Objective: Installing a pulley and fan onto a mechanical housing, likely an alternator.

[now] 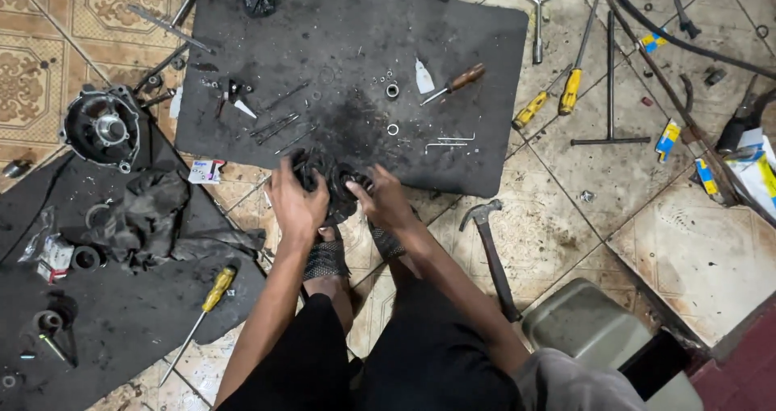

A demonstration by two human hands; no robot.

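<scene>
Head view shows a greasy black round part (331, 186) at mid-frame, gripped between left hand (297, 203) and right hand (381, 201), fingers closed on its sides.

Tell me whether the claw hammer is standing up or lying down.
Lying down: the claw hammer rests flat on the tiled floor, head toward the black mat.

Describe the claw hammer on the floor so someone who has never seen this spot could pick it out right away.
Start at the big black mat on the tiled floor and go to its lower right corner. Just below it, right of the person's right hand, lies the hammer. Unlike the yellow-handled screwdrivers farther up, it has a dark handle and a curved metal head.
</scene>
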